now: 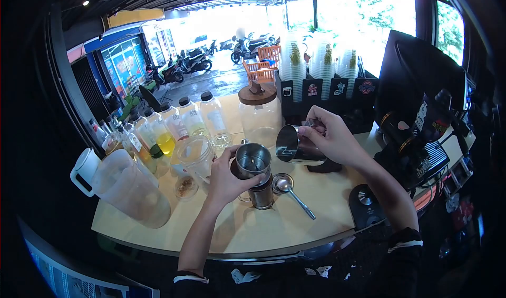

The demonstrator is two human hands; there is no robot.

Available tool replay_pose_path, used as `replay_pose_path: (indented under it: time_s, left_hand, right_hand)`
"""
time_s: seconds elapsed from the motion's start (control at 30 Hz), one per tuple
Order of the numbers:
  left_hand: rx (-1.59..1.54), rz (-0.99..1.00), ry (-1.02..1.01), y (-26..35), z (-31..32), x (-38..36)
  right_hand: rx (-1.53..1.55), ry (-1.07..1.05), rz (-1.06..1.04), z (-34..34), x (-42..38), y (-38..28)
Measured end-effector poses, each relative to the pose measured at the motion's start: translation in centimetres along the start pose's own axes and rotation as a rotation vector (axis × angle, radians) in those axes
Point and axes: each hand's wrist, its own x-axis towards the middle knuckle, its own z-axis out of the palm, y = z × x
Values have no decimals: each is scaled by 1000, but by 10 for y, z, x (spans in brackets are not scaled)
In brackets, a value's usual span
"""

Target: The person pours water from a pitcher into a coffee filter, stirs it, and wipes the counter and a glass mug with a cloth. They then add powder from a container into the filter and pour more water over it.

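My left hand [227, 181] is wrapped round a shiny metal cup [253, 158], whose open top faces me. Below it, a second metal vessel [261, 197] stands on the counter; whether the two touch is hard to see. In my right hand [331, 135], a metal pitcher [298, 145] is gripped by its handle and tilted, its mouth turned left towards the cup. No stream of liquid shows between them. Right of the lower vessel lies a metal scoop [298, 200], its bowl resting over a small round dish [289, 177].
A clear plastic container [195, 153], a small dish of brown grounds [186, 188] and a big jug [132, 187] stand left. Behind them are several bottles [213, 120] and a wooden-lidded jar [259, 116]. Right are stacked cups [322, 66], a black scale-like device [367, 206] and a machine [416, 140].
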Motion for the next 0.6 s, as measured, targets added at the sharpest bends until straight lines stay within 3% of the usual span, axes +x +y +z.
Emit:
replay_pose_path:
  time_s: [0.27,0.6]
  left_hand:
    - [-33,38,54,1,4,2]
    - [233,182,65,2,-1,-4]
  right_hand:
    - [10,23,-24,1,-1,3]
    - [-12,-1,7,-2,-2,1]
